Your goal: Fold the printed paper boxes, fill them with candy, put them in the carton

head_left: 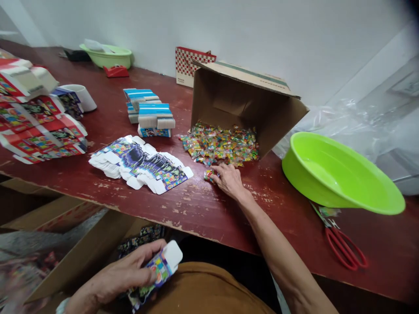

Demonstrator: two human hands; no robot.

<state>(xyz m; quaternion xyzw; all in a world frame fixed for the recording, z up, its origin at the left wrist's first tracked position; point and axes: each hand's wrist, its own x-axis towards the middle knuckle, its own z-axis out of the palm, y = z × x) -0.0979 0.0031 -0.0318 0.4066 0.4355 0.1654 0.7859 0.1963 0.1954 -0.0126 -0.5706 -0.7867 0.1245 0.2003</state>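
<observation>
Left hand [135,272]: small printed carton [157,272] held between thumb and fingers, white end flap standing open, tilted up and away from the palm. Right hand [228,179]: fingertips lowered onto a small candy packet [209,175] on the red table [209,209]; whether it is pinched cannot be told. Just beyond the right hand, a heap of candy packets [222,144] is spilled from a cardboard box [242,93] lying on its side. Left of the same hand, flat cartons [140,163] are fanned out; to its right, a green basin [340,174] and red-handled scissors [345,248] are noted.
</observation>
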